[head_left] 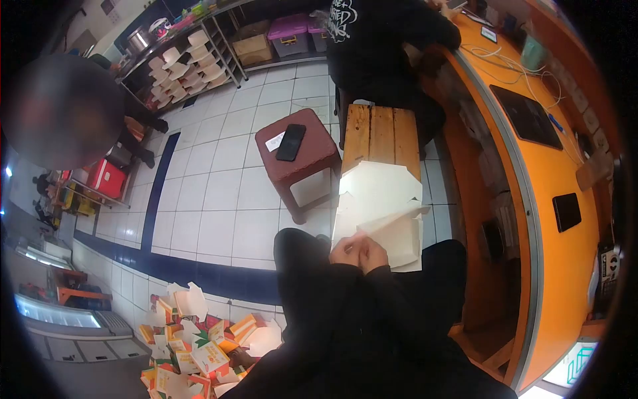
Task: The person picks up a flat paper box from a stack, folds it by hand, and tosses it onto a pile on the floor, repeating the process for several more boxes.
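A white cardboard food box [379,186], partly unfolded with its flaps raised, rests on the wooden bench [382,130] in front of my knees. At its near edge my left hand [345,251] is closed, the fingers pinching the cardboard. Right beside it, touching, my right hand [373,254] is also closed on the same near part of the box. One flap slants up to the right past my hands. The fingertips are partly hidden, so the exact grip is hard to see.
A maroon stool [299,179] holds a black phone [291,142]. Printed food boxes [209,357] lie heaped on the floor at lower left. An orange counter [531,179] runs along the right, with a tablet [526,116] on it. A person in black [379,53] sits at the bench's far end.
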Demonstrator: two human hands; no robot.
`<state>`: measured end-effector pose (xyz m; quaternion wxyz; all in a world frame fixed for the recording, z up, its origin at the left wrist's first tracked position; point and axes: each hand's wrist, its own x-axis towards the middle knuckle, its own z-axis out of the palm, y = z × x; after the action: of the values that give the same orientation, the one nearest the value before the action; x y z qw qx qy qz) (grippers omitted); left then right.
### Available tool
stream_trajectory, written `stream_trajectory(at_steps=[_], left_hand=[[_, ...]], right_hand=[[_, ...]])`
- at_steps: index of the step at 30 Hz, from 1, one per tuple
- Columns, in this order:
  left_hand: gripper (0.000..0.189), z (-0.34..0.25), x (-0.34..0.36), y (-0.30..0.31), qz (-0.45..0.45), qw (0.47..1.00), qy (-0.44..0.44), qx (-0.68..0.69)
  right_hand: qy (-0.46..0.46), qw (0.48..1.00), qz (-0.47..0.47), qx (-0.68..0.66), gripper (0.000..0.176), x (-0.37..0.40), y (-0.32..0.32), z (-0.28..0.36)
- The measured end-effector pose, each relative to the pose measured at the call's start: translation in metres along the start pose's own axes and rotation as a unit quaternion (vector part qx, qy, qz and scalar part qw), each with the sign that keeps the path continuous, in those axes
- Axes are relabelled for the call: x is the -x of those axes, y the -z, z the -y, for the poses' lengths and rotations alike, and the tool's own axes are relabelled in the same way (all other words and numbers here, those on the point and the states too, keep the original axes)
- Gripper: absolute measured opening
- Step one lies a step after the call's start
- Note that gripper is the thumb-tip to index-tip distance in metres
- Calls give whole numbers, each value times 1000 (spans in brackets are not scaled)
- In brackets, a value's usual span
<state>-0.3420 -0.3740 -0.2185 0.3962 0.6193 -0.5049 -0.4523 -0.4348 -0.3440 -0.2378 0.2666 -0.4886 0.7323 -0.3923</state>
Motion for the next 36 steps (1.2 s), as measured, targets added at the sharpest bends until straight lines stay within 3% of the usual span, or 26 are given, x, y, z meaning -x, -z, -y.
stream_trajectory(at_steps=[2, 3, 5, 7, 9, 10, 12, 13, 15, 16, 17, 18, 19, 21, 23, 25, 28, 31, 33, 36], left_hand=[[30, 7, 0, -3, -10, 997, -59, -58], [30, 11, -1, -4, -5, 996, -62, -58], [28, 19, -10, -6, -10, 995, -16, 98], [26, 48, -30, -7, -22, 998, -57, 18], [26, 59, -42, -6, -5, 1000, -23, 11], [28, 57, -43, -2, -1, 999, -33, -30], [30, 42, -40, 1, -17, 997, -31, -74], [31, 33, -35, 1, -33, 992, -28, -121], [31, 15, -29, 1, -43, 993, -34, -102], [28, 9, -29, 3, -26, 991, -28, -131], [26, 3, -27, 5, -11, 987, -21, -160], [27, -1, -22, 3, -58, 964, -124, -230], [27, -10, -16, 2, -60, 964, -121, -230], [27, -32, -5, -1, -20, 931, -270, -245], [35, -41, 6, -24, 80, 960, -165, -213], [41, -47, 9, -45, 169, 950, -117, -234], [39, -44, 4, -69, 222, 951, -78, -201], [34, -28, -13, -86, 205, 949, -57, -233], [31, -20, -17, -89, 199, 959, -64, -194], [31, 0, -28, -96, 220, 965, -2, -140]], right_hand=[[-5, 1000, 2, 14, 29, -1, 0, 6], [7, 999, 17, -41, 31, -1, -1, 10], [20, 995, 23, -93, 35, -4, 10, 15], [-5, 977, 143, -161, 40, -7, 26, 14], [59, 992, 5, -112, 42, -20, 46, -2], [36, 995, -90, -30, 41, -25, 73, 10], [-9, 974, -227, 24, 33, -50, 105, -25], [-10, 973, -229, 28, 33, -64, 106, -58], [83, 926, -279, 240, 28, -90, 107, -108], [83, 924, -283, 242, 28, -92, 113, -102], [32, 968, -218, 123, 25, -94, 114, -94], [-19, 989, -144, 1, 24, -94, 113, -87], [-18, 990, -141, 1, 24, -93, 113, -79], [-62, 990, -121, -34, 22, -86, 110, -67], [-44, 991, -119, -34, 22, -80, 105, -63], [-23, 992, -122, -35, 23, -76, 103, -58], [-7, 994, -102, -32, 22, -73, 109, -45], [-47, 997, -66, 19, 19, -72, 116, -39], [-113, 986, -22, -121, 17, -69, 115, -37], [-101, 990, 11, -93, 14, -64, 113, -30]])
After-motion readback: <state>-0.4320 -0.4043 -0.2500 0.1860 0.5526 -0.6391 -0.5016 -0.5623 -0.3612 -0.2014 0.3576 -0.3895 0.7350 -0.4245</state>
